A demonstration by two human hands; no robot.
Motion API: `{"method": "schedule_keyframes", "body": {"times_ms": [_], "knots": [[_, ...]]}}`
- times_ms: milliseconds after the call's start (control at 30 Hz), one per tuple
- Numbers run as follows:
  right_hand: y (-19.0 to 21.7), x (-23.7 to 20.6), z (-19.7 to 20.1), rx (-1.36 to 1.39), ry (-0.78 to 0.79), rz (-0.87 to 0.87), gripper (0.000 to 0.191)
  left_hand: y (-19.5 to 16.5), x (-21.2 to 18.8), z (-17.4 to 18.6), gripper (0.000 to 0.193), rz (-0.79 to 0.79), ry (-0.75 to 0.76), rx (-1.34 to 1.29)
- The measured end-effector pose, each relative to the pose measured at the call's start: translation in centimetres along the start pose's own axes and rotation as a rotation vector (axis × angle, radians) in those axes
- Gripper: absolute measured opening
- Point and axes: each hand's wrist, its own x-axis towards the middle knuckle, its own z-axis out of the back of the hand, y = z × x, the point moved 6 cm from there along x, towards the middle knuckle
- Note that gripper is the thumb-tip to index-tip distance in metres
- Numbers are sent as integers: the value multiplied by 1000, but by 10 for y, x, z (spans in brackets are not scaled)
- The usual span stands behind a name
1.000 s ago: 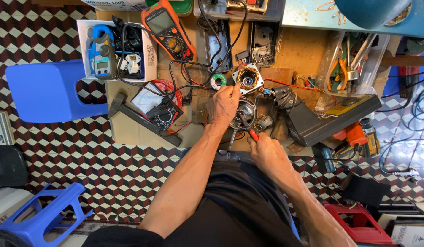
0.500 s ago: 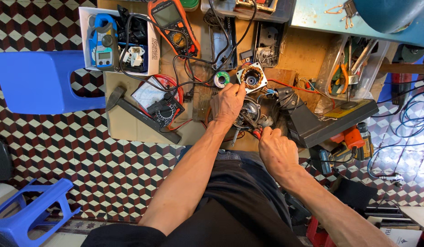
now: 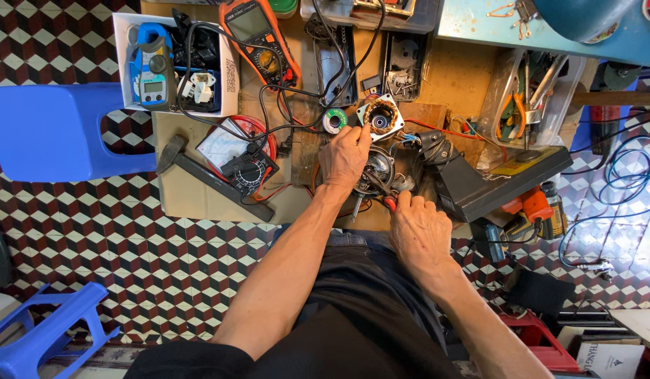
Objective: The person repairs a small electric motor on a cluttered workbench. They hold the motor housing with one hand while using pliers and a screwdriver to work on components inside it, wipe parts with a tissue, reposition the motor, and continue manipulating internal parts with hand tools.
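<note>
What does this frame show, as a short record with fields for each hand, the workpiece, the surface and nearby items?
left hand: left hand rests on the round motor part, fingers reaching toward the square motor housing
right hand: right hand grips a red-handled tool aimed at the motor part
surface: low cardboard-covered bench over patterned tile floor
nearby: orange multimeter, analogue meter, hammer, blue stool

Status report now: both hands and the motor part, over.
Left hand resting on round motor part, fingers toward square stator housing. Right hand gripping red-handled tool beside it. Black meter leads lie close by.
</note>
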Motion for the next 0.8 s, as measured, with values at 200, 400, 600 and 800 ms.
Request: {"method": "schedule_keyframes", "body": {"times_ms": [200, 400, 600, 800], "knots": [[-16, 5, -29, 413, 365, -195, 31, -2, 0, 1, 30, -2, -21, -8], [-16, -3, -54, 1502, 744, -590, 32, -1, -1, 0, 29, -6, -6, -17], [-13, -3, -42, 1706, 795, -654, 33, 3, -1, -4, 30, 17, 43, -8], [-1, -8, -46, 1867, 850, -757, 29, 1, -3, -3, 36, 47, 43, -36]]}}
